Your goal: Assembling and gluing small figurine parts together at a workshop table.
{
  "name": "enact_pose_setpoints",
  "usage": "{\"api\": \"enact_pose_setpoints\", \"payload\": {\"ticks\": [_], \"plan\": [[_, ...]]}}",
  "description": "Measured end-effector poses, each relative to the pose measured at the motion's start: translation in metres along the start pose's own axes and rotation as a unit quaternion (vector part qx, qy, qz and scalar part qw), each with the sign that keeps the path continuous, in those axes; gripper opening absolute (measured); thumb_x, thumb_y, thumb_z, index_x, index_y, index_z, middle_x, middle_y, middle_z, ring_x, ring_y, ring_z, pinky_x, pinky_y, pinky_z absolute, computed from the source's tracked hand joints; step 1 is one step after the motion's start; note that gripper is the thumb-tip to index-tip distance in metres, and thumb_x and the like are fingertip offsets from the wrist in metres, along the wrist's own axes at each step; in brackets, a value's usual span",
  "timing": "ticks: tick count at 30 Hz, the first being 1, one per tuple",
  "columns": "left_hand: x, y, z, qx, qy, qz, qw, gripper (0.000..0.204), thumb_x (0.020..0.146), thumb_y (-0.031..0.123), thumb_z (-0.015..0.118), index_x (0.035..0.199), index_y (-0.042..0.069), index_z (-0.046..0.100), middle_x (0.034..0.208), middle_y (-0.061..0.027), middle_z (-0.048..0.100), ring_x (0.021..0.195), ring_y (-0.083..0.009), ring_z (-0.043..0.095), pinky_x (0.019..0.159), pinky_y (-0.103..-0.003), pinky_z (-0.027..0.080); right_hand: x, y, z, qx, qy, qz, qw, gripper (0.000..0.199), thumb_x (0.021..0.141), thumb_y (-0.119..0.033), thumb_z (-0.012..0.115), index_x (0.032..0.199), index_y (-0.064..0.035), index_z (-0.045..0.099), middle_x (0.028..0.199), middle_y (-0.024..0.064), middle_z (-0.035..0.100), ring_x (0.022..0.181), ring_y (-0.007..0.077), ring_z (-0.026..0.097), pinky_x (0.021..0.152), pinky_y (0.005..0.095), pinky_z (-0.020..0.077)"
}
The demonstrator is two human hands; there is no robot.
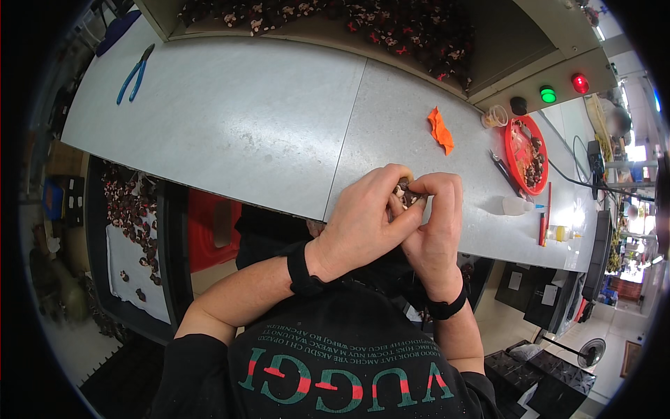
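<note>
At the front edge of the grey-white worktable point(244, 126), my two hands meet over a small dark brown figure with pale parts point(405, 197). My left hand point(363, 223) comes from the left with thumb and fingers closed round one side of it. From the other side, my right hand point(438, 234) pinches it between curled fingers and thumb. Fingers cover most of the piece, so its full shape is hidden. Black bands circle both wrists. Beyond the hands, a crumpled orange scrap point(440, 131) lies on the tabletop.
Blue-handled pliers point(135, 75) lie far left. To the right are a red tray of small parts point(510, 157), a clear cup point(495, 116), a dark-handled tool point(506, 172) and a white bottle point(516, 205). A lit box point(520, 80) of dark figures stands behind; a black crate point(174, 258) sits lower left.
</note>
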State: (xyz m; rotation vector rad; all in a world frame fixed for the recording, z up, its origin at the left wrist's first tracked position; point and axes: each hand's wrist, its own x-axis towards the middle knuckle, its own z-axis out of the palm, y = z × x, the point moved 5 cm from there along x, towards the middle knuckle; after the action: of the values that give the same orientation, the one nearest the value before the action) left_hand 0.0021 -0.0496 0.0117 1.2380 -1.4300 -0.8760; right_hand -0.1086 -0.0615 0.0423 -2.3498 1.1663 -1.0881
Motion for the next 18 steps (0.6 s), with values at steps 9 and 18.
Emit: {"api": "enact_pose_setpoints", "payload": {"ticks": [9, 18], "plan": [[-0.0008, -0.0005, -0.0007, -0.002, 0.002, -0.001, 1.0, 0.026, 0.084, 0.014, 0.067, 0.103, 0.001, 0.057, 0.079, -0.01, 0.059, 0.064, -0.0173, 0.058, 0.059, -0.029, 0.046, -0.0003, -0.0011, 0.0007, 0.003, 0.003, 0.002, 1.0, 0.036, 0.071, -0.008, 0.079, 0.096, -0.0042, 0.053, 0.093, 0.0091, 0.051, 0.083, 0.0249, 0.051, 0.07, 0.0346, 0.0435], [-0.0004, -0.0011, 0.0007, -0.023, -0.016, -0.033, 0.999, 0.027, 0.083, 0.014, 0.067, 0.104, 0.001, 0.056, 0.08, -0.011, 0.058, 0.067, -0.0199, 0.058, 0.06, -0.031, 0.046, 0.0, 0.0007, -0.001, 0.018, 0.023, 0.005, 1.0, 0.035, 0.068, -0.003, 0.077, 0.095, -0.0039, 0.054, 0.092, 0.0108, 0.053, 0.084, 0.0285, 0.052, 0.07, 0.0371, 0.0446]]}}
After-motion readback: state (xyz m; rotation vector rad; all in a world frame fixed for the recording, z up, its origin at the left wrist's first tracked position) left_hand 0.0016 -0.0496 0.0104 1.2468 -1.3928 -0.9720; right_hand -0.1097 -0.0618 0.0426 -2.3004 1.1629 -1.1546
